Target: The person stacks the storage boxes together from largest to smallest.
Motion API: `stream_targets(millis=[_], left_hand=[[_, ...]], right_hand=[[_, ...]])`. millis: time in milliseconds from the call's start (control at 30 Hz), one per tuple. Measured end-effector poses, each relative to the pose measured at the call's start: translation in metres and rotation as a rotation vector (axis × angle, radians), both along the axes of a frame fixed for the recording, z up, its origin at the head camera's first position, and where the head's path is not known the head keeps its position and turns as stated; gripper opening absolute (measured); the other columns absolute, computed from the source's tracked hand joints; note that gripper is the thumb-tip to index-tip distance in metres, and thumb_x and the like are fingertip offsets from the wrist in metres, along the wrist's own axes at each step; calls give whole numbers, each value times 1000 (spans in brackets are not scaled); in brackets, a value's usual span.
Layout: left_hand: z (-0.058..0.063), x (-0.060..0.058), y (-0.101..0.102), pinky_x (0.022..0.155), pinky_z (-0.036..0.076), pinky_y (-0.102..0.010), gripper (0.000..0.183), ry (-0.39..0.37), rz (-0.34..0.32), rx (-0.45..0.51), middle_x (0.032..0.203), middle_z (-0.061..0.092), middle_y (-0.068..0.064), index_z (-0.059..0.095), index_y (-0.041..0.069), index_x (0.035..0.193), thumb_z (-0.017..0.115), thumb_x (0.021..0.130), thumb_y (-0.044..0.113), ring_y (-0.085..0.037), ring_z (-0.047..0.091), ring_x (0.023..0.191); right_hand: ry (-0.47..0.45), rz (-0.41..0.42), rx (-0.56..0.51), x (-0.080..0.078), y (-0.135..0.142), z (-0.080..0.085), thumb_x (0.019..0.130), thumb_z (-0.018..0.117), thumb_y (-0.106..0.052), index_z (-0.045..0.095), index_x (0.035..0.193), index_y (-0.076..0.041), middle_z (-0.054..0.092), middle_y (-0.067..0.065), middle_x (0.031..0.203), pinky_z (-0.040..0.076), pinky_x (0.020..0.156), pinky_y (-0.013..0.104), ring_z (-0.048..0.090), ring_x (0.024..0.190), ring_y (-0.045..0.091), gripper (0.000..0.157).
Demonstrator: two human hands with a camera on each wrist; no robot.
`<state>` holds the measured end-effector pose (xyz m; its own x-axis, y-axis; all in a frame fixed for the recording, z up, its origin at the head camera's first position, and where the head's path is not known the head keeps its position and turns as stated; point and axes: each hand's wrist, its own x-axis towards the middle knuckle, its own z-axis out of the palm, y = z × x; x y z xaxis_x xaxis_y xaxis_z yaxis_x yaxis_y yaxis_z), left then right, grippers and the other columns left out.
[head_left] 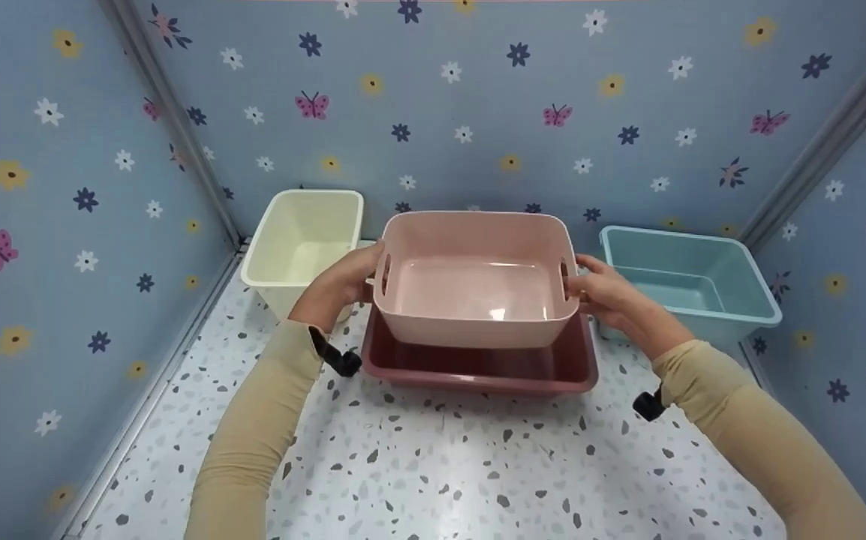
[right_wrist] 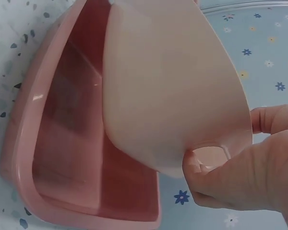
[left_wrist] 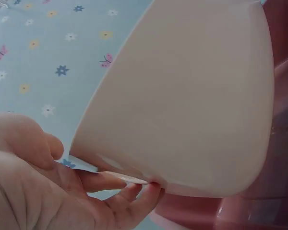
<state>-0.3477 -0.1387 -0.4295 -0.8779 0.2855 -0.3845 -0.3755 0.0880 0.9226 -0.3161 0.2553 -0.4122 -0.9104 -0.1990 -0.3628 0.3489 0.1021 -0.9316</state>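
Both hands hold a light pink plastic bin (head_left: pixel 478 285) by its two short ends, where handle slots are cut. The bin hangs tilted over a dark red basin (head_left: pixel 478 379), its open top facing the head camera and nothing inside. My left hand (head_left: pixel 341 283) grips the left end; in the left wrist view its fingertips (left_wrist: pixel 151 189) curl at the handle edge. The right hand (head_left: pixel 613 296) grips the other end, with a digit beside the handle slot (right_wrist: pixel 211 155) in the right wrist view. Much of the basin's inside is hidden beneath the bin.
A cream bin (head_left: pixel 302 240) stands behind the left hand, and a blue-green bin (head_left: pixel 692 274) stands to the right of the right hand. The speckled white tabletop (head_left: pixel 433 465) is enclosed by flower-patterned walls (head_left: pixel 463 105) at the back and both sides.
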Motion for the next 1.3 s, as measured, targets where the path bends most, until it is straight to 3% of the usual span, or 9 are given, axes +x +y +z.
stream_targets(millis=[167, 367, 567, 767, 900, 1033, 1200, 1267, 1300], left_hand=[[-3, -10, 7, 76, 47, -38, 53, -95, 17, -26, 114, 50, -19, 57, 8, 95, 24, 104, 48, -34, 51, 103], [-3, -17, 14, 95, 42, -50, 58, -118, -11, -41, 125, 49, -21, 57, 6, 110, 24, 103, 54, -37, 49, 113], [0, -22, 21, 90, 45, -48, 71, -139, -40, -149, 132, 47, -22, 54, 7, 123, 13, 100, 60, -36, 51, 112], [-2, -23, 23, 85, 49, -46, 80, -118, -85, -210, 114, 56, -18, 59, 6, 120, 17, 95, 69, -32, 58, 96], [-8, -26, 24, 92, 45, -50, 77, -121, -111, -152, 111, 58, -15, 57, 8, 126, 17, 96, 67, -29, 59, 95], [-13, -30, 26, 91, 45, -48, 71, -136, -79, -91, 113, 56, -13, 47, 9, 137, 15, 100, 60, -25, 58, 91], [-20, -31, 30, 90, 46, -43, 69, -58, -53, -64, 121, 52, -14, 39, 6, 144, 23, 101, 57, -24, 55, 96], [-41, -41, 30, 88, 48, -42, 70, -25, -58, 7, 121, 53, -13, 46, 8, 140, 32, 97, 62, -25, 56, 97], [-42, -35, 31, 88, 48, -44, 71, -30, -47, 53, 120, 54, -12, 48, 11, 138, 37, 94, 65, -26, 56, 98]], right_hand=[[-5, -16, -19, -2, 1, -10, 88, 44, 5, 14, 154, -6, 46, 15, 113, 48, 76, 32, 51, 87, 21, 73], [-1, -5, -18, -2, 4, -18, 84, 41, 8, 20, 153, -6, 44, 16, 111, 47, 67, 29, 49, 85, 23, 74], [-26, 2, 74, -7, 6, -21, 78, 43, 9, 20, 151, -8, 42, 15, 110, 43, 64, 30, 47, 85, 25, 78], [-61, 16, 130, -17, 4, -26, 79, 43, 8, 16, 154, -13, 42, 16, 113, 43, 63, 31, 46, 79, 23, 83], [-73, 11, 134, -24, 1, -30, 79, 43, 7, 14, 155, -15, 40, 17, 120, 43, 65, 31, 46, 79, 23, 85], [-67, 28, 111, -29, -2, -32, 75, 41, 11, 15, 155, -13, 39, 20, 126, 43, 65, 32, 45, 85, 26, 87], [-71, 57, 17, -34, -4, -36, 70, 34, 17, 15, 154, -10, 38, 19, 122, 47, 70, 37, 46, 93, 32, 90], [-84, 61, -4, -35, -3, -37, 70, 33, 18, 13, 155, -12, 38, 19, 122, 48, 73, 39, 46, 96, 33, 92], [-88, 64, -7, -35, -2, -38, 70, 32, 18, 11, 155, -13, 38, 18, 122, 48, 74, 40, 47, 96, 32, 93]])
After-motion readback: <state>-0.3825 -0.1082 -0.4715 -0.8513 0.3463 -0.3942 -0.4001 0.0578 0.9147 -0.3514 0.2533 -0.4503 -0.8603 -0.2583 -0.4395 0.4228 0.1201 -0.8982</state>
